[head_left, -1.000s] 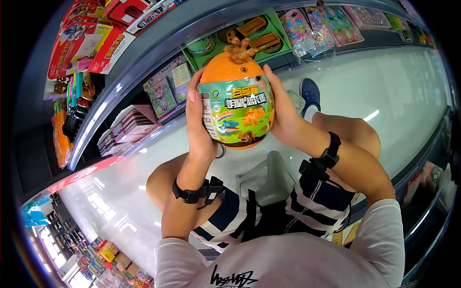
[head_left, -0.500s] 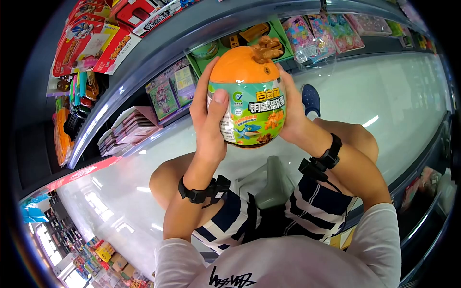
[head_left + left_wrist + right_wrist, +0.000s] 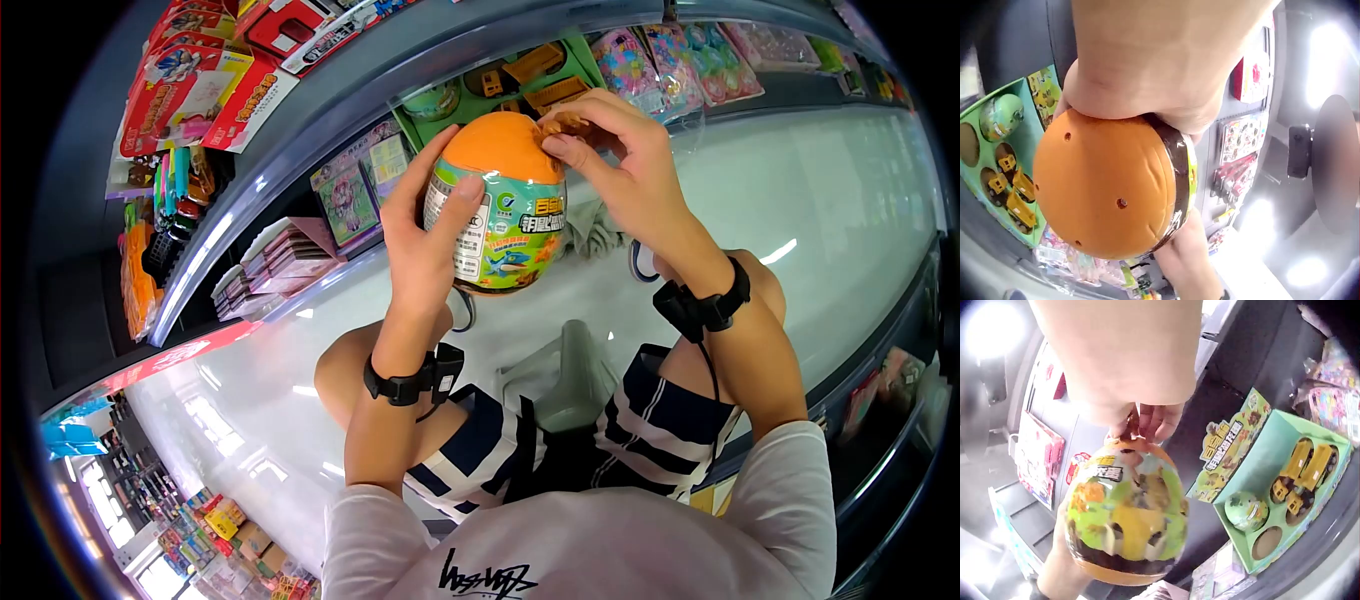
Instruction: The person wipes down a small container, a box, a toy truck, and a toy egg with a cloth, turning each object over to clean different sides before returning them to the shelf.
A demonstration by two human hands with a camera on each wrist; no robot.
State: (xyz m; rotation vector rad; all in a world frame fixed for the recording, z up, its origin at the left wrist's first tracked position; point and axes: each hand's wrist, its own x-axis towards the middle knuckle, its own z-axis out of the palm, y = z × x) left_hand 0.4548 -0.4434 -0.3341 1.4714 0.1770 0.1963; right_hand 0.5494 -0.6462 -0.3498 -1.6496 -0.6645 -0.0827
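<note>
An orange toy egg (image 3: 497,215) with a green printed wrapper is held up in front of the shelf. My left hand (image 3: 425,225) grips its left side, thumb on the wrapper. With thumb and fingers my right hand (image 3: 625,165) pinches the small brown figure (image 3: 568,125) on the egg's top. In the left wrist view the egg's orange bottom (image 3: 1104,187) shows small holes, and the left hand (image 3: 1141,94) covers part of its side. The right wrist view has the right hand (image 3: 1141,419) above the wrapped egg (image 3: 1125,515), its fingers at the brown figure.
Behind the egg a green display box (image 3: 1260,525) on the shelf holds yellow toy trucks and a green egg. Bagged toys (image 3: 650,70) lie to its right, boxed cards (image 3: 350,195) to its left. A grey stool (image 3: 570,385) stands between the person's legs.
My right hand has left the egg's right side and moved up to the brown figure. The egg has turned and shifted slightly left, still in my left hand.
</note>
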